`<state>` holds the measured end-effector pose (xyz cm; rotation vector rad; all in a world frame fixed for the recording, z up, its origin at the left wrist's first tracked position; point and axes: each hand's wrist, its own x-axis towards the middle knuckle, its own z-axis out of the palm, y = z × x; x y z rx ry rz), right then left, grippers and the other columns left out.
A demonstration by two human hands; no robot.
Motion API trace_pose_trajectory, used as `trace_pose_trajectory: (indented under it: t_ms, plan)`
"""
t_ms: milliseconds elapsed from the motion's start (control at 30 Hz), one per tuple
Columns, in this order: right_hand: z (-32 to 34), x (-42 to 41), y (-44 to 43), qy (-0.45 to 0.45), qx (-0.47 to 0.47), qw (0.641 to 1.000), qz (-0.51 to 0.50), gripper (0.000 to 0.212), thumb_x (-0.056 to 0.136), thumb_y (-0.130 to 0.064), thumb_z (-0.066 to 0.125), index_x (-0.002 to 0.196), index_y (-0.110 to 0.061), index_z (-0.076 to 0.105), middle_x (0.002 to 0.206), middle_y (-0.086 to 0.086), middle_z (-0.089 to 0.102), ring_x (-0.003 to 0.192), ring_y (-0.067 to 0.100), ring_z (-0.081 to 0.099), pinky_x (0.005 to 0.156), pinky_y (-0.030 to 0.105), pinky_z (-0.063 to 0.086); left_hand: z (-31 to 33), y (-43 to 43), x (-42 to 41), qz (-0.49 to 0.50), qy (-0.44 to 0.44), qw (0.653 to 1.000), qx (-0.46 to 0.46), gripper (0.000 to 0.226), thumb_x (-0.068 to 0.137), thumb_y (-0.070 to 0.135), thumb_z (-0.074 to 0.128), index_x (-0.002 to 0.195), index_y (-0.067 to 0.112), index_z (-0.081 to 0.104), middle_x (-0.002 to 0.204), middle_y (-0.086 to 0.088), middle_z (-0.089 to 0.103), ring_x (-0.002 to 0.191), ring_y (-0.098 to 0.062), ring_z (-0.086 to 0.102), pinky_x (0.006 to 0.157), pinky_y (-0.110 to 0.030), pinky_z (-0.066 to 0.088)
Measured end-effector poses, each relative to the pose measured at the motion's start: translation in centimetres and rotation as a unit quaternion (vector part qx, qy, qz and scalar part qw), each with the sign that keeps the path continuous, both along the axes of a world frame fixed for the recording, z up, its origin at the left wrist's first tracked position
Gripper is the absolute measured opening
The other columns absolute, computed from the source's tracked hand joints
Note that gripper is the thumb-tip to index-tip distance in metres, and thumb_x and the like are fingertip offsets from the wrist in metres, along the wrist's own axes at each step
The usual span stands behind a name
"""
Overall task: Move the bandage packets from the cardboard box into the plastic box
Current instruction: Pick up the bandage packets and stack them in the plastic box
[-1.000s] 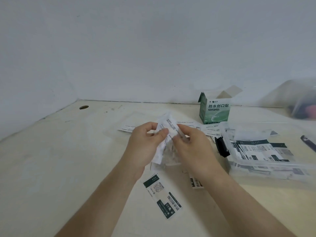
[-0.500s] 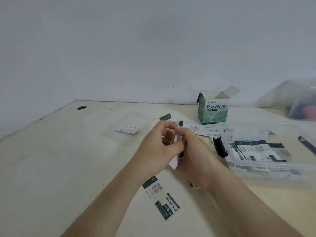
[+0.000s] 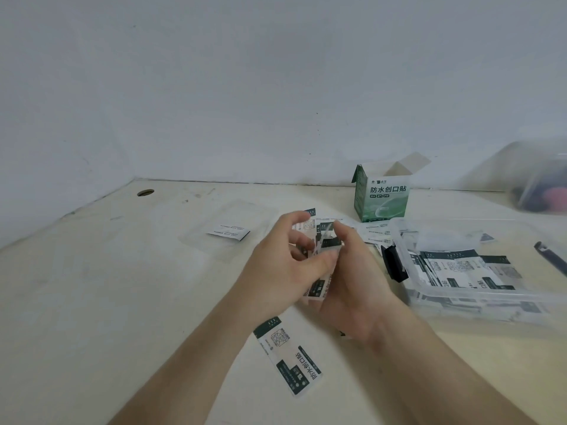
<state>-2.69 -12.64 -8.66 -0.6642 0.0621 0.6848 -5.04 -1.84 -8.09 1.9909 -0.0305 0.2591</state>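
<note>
Head view: I see left hand [image 3: 282, 265] and right hand [image 3: 356, 286] gripping bandage packets [image 3: 317, 288] between them; plastic box [image 3: 478, 297] to their right, cardboard box [image 3: 383, 197] beyond.

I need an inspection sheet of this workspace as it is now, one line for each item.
Surface: pale table, scuffed, round hole at back left.
Job's things: cardboard box upright, flaps open; plastic box open, stored packets inside; held packets between both hands; near packet and far packet lie loose; scattered packets beside the cardboard box.
Clutter: dark pen-like thing and blurred clear container at the right.
Grippers: left hand and right hand both grip the held packets above the table.
Cables: nothing seen.
Surroundings: plain white wall.
</note>
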Motion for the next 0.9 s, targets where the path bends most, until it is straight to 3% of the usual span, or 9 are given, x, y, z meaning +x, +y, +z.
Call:
trace_pose_trajectory:
  t_ms: [167,300,367,467,533,600,667,800,900]
  plan:
    - [-0.2,0.3,-0.2,-0.028,0.009,1.000,0.004,0.067,0.098,-0.060,0.027,0.125,-0.011,0.063,0.113,0.019,0.071,0.096,0.031,0.071,0.081,0.042,0.056,0.7,1.1,0.2,0.113,-0.085,0.988,0.059,0.040,0.081,0.017,0.073,0.113,0.036,0.058,0.076,0.009,0.070,0.064,-0.003,0.065,0.067,-0.024,0.055]
    - [-0.3,0.3,-0.5,-0.040,-0.022,0.999,0.027,0.068,0.093,-0.068,0.031,0.124,-0.018,0.065,0.115,0.013,0.072,0.102,0.029,0.069,0.091,0.043,0.053,0.9,2.1,0.2,0.151,-0.094,0.981,0.083,0.036,0.081,0.010,0.068,0.108,0.033,0.060,0.069,0.014,0.070,0.059,0.001,0.064,0.063,-0.020,0.052]
    - [-0.3,0.2,-0.4,-0.054,-0.050,0.997,0.024,0.052,0.096,-0.055,0.045,0.119,-0.013,0.066,0.109,0.012,0.073,0.093,0.028,0.070,0.086,0.042,0.056,0.8,1.9,0.2,0.155,-0.081,0.980,0.091,0.033,0.080,0.015,0.071,0.107,0.033,0.061,0.067,0.011,0.068,0.059,0.001,0.061,0.061,-0.019,0.049]
    - [-0.5,0.0,-0.1,-0.083,-0.096,0.992,-0.012,0.027,0.096,-0.021,0.058,0.109,0.000,0.067,0.092,0.020,0.068,0.071,0.026,0.067,0.062,0.035,0.060,0.3,1.2,0.3,0.148,-0.071,0.971,0.174,0.041,0.077,0.026,0.075,0.113,0.036,0.058,0.079,0.014,0.050,0.073,0.000,0.052,0.067,-0.022,0.041]
    - [-0.3,-0.1,-0.2,-0.095,-0.109,0.989,-0.023,0.018,0.095,-0.012,0.058,0.101,0.001,0.067,0.085,0.020,0.067,0.064,0.024,0.065,0.055,0.031,0.057,0.3,1.4,0.5,0.143,-0.078,0.974,0.157,0.055,0.074,0.027,0.076,0.123,0.038,0.052,0.099,0.015,0.043,0.098,-0.003,0.050,0.086,-0.025,0.044]
    - [0.0,-0.2,-0.4,-0.110,-0.104,0.988,-0.005,0.015,0.095,-0.010,0.057,0.100,0.001,0.065,0.078,0.017,0.065,0.057,0.021,0.062,0.052,0.028,0.054,0.8,2.0,0.6,0.138,-0.052,0.986,0.075,0.066,0.077,0.023,0.074,0.134,0.036,0.044,0.120,0.011,0.043,0.115,-0.002,0.047,0.102,-0.032,0.040]
    - [0.2,-0.2,-0.4,-0.136,-0.110,0.984,0.029,0.015,0.096,-0.011,0.055,0.102,-0.001,0.064,0.077,0.014,0.063,0.056,0.019,0.058,0.049,0.025,0.051,1.4,2.4,0.5,0.106,0.012,0.994,-0.003,0.066,0.083,0.012,0.068,0.139,0.031,0.040,0.120,0.006,0.053,0.094,0.004,0.059,0.096,-0.032,0.043]
    - [0.3,-0.6,-0.5,-0.159,-0.145,0.971,0.107,0.014,0.096,-0.012,0.054,0.100,-0.004,0.065,0.079,0.012,0.064,0.056,0.016,0.055,0.043,0.022,0.045,1.8,2.2,-0.2,0.014,0.012,0.994,-0.104,0.059,0.081,-0.015,0.045,0.125,0.023,0.058,0.097,-0.007,0.067,0.070,-0.025,0.057,0.071,-0.043,0.052]
    - [0.5,-0.6,-0.9,-0.149,-0.141,0.968,0.147,0.011,0.094,-0.011,0.054,0.099,-0.007,0.063,0.076,0.011,0.062,0.054,0.014,0.050,0.039,0.017,0.038,1.7,2.3,-0.4,-0.073,0.018,0.992,-0.103,0.057,0.070,-0.004,0.044,0.112,0.026,0.069,0.103,-0.002,0.067,0.059,-0.019,0.051,0.051,-0.030,0.043]
